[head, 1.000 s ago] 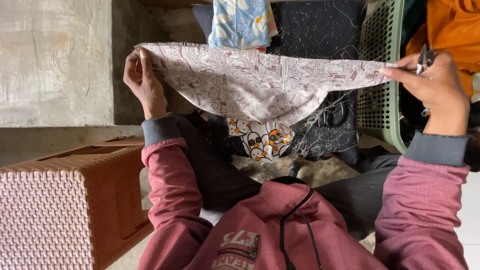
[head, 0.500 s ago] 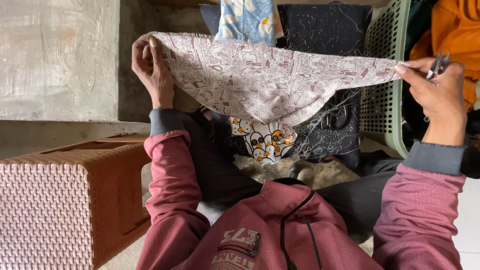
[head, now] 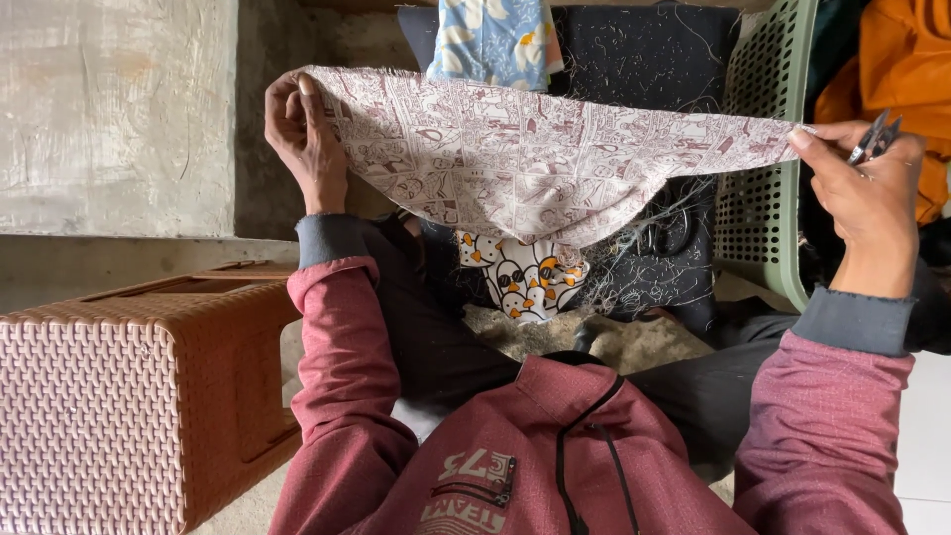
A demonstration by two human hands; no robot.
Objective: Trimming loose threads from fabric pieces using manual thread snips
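Head view: a pale printed cloth [head: 535, 159] with maroon line drawings is held stretched across the upper middle of the frame. Its left corner is pinched between thumb and fingers of the left hand [head: 302, 134]. Its right corner is gripped by the fingertips of the right hand [head: 862, 193], which is closed and also has small thread snips [head: 874, 134] tucked against the palm. Loose threads hang from the sagging lower edge, above a skull-patterned fabric [head: 525, 277] on the lap. A slip seems possible at the right corner, since that grip is shared with the snips. The snip points, close to the taut edge, could nick the weave. Dangling threads could also catch on the green perforated basket [head: 768, 149] at the right.
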